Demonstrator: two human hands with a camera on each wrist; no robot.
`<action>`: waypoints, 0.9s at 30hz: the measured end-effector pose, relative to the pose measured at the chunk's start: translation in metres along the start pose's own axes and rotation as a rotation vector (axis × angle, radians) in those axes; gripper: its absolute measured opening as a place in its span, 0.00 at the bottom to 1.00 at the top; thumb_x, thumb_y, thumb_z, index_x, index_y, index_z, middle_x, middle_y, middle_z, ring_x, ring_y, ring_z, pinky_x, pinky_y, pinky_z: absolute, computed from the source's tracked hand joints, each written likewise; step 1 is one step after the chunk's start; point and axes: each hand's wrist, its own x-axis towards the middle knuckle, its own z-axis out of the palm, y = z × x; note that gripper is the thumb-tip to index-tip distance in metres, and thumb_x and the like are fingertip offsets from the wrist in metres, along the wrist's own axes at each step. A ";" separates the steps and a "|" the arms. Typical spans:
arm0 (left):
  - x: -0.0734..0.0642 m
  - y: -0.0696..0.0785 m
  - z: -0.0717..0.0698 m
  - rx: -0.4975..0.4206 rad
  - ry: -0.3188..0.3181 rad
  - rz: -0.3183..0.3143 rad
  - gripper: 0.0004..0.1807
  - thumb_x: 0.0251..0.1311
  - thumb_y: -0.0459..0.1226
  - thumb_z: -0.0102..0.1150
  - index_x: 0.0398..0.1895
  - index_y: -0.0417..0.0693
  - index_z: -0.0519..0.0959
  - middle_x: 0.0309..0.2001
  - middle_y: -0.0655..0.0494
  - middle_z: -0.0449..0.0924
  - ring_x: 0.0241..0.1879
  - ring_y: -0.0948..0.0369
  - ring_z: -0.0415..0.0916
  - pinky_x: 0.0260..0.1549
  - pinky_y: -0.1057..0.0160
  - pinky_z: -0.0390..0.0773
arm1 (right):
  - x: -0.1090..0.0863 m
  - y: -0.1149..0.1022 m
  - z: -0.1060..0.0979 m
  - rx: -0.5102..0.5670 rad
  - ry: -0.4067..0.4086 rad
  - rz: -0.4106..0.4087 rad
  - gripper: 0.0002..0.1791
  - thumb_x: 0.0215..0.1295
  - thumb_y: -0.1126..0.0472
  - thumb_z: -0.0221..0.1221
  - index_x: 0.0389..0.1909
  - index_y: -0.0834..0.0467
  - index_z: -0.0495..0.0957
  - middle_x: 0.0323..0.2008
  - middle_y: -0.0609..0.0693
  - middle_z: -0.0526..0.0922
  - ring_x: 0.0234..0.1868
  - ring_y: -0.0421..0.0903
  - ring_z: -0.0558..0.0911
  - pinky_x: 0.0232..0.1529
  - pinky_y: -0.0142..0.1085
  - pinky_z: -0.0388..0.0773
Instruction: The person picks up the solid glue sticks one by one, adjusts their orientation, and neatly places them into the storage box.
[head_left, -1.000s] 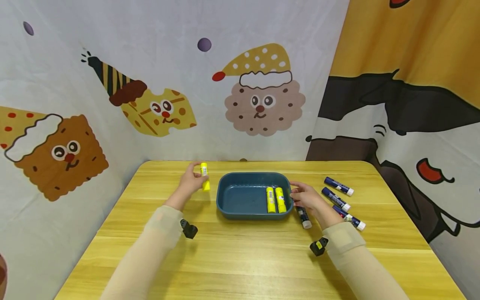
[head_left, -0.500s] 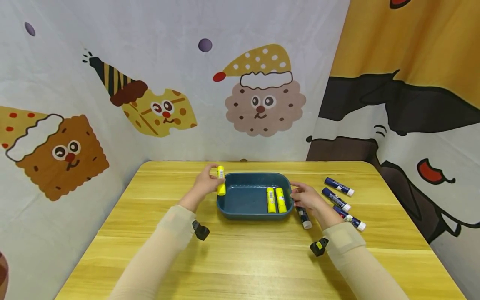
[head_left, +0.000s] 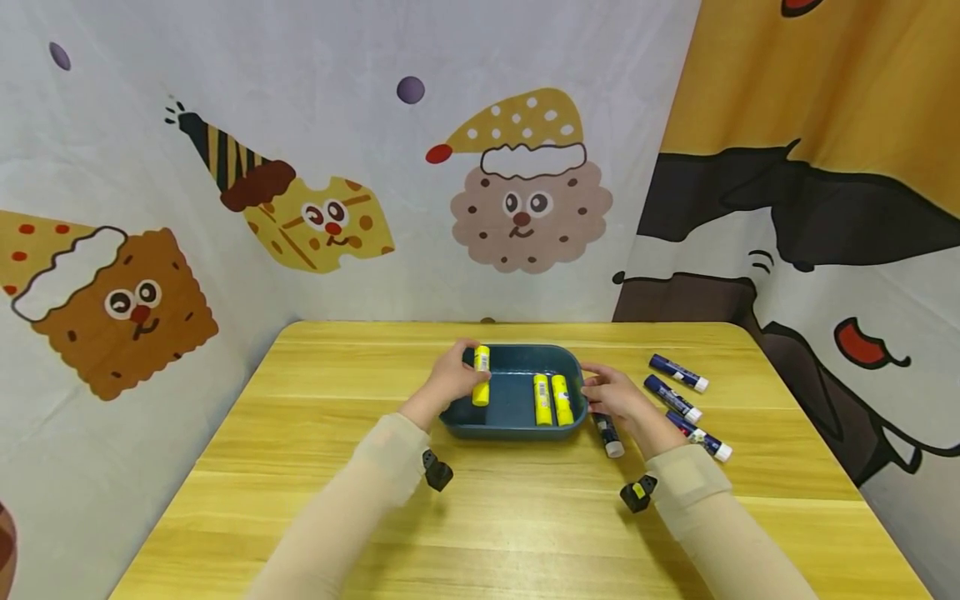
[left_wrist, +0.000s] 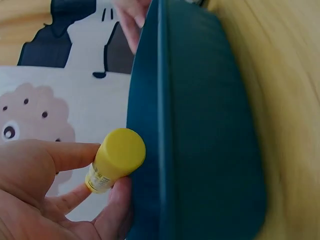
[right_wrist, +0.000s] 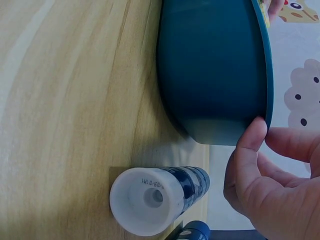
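Between thumb and fingers, my left hand (head_left: 451, 374) pinches a yellow glue stick (head_left: 482, 377) above the left part of a dark blue-green plastic tray (head_left: 491, 432). In the left wrist view the round yellow end of that glue stick (left_wrist: 125, 149) faces the camera, beside the tray wall (left_wrist: 205, 130). Two more yellow glue sticks (head_left: 542, 401) lie side by side at the right inside the tray. My right hand (head_left: 617, 395) grips the tray's right rim, thumb and finger on either side of the wall in the right wrist view (right_wrist: 215, 75).
A navy glue stick with a white end (head_left: 608, 435) lies right beside the tray, partly under my right hand. Farther right on the wooden table (head_left: 525, 525) lie three more navy glue sticks (head_left: 672, 398). A printed cloth (head_left: 420, 208) hangs behind the table.
My left hand has carried the yellow glue stick rightward, from the table left of the tray to above its left part. My right hand has stayed at the rim.
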 end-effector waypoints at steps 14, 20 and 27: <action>0.009 0.009 0.065 0.206 -0.046 -0.010 0.33 0.55 0.42 0.67 0.63 0.55 0.65 0.51 0.45 0.76 0.34 0.57 0.74 0.30 0.61 0.76 | -0.002 0.001 0.001 0.014 0.003 -0.032 0.30 0.69 0.68 0.50 0.71 0.57 0.56 0.41 0.54 0.68 0.29 0.44 0.74 0.33 0.34 0.79; 0.011 0.008 0.079 0.235 -0.033 -0.017 0.32 0.54 0.42 0.68 0.62 0.53 0.66 0.51 0.46 0.77 0.38 0.56 0.74 0.36 0.60 0.77 | -0.007 -0.004 0.003 0.008 0.000 -0.028 0.30 0.70 0.68 0.48 0.71 0.58 0.56 0.40 0.52 0.68 0.29 0.43 0.74 0.35 0.35 0.80; 0.010 0.006 0.085 0.257 -0.017 -0.011 0.32 0.54 0.41 0.68 0.62 0.49 0.66 0.48 0.45 0.78 0.40 0.54 0.76 0.38 0.59 0.78 | -0.015 -0.011 0.006 0.003 -0.012 -0.046 0.30 0.71 0.69 0.46 0.72 0.61 0.52 0.42 0.55 0.67 0.31 0.44 0.73 0.37 0.37 0.79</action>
